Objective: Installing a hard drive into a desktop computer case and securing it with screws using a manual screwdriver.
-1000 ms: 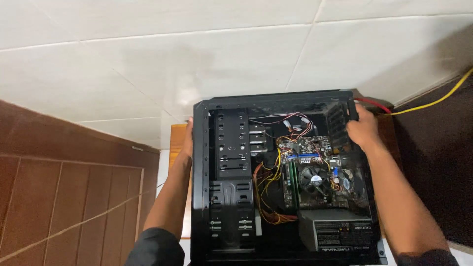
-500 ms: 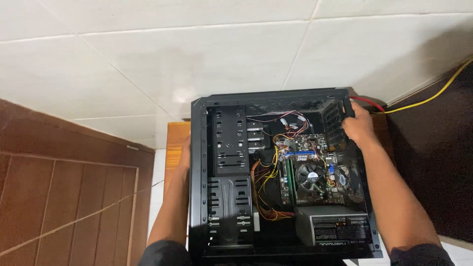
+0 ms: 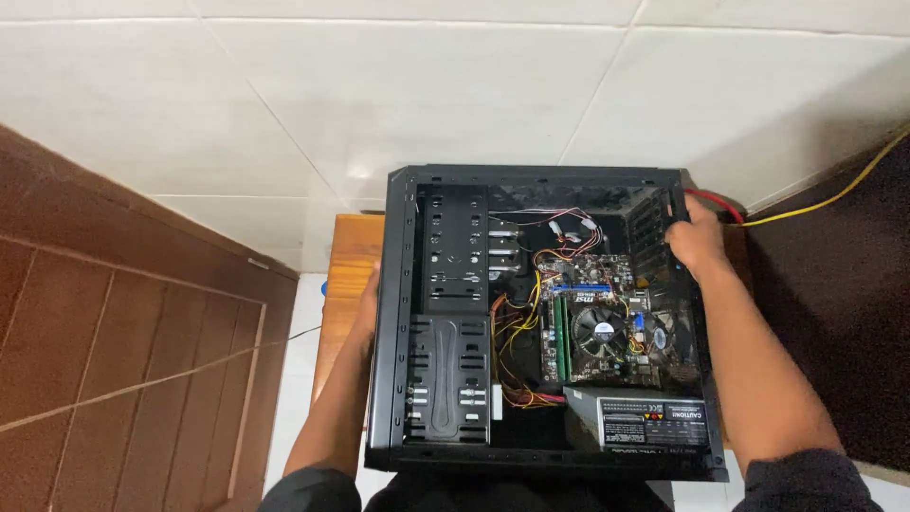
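Observation:
An open black computer case (image 3: 445, 322) lies on its side on a small wooden table (image 3: 346, 275), its inside facing up. Inside I see a motherboard (image 3: 592, 318) with a round cooler fan (image 3: 605, 332), bundles of coloured wires (image 3: 517, 322), empty drive bays (image 3: 453, 256) and a grey power supply (image 3: 654, 422) at the near right. My left hand (image 3: 368, 303) grips the case's left outer wall. My right hand (image 3: 695, 237) grips the far right corner of the case.
White floor tiles (image 3: 379, 104) lie beyond the case. A brown wooden door (image 3: 123, 360) stands at the left. A yellow cable (image 3: 825, 199) and a red cable (image 3: 716, 201) run along the dark surface (image 3: 834, 313) at the right.
The case sits lower and nearer the middle of the view than a second ago. Both hands keep their hold on its sides.

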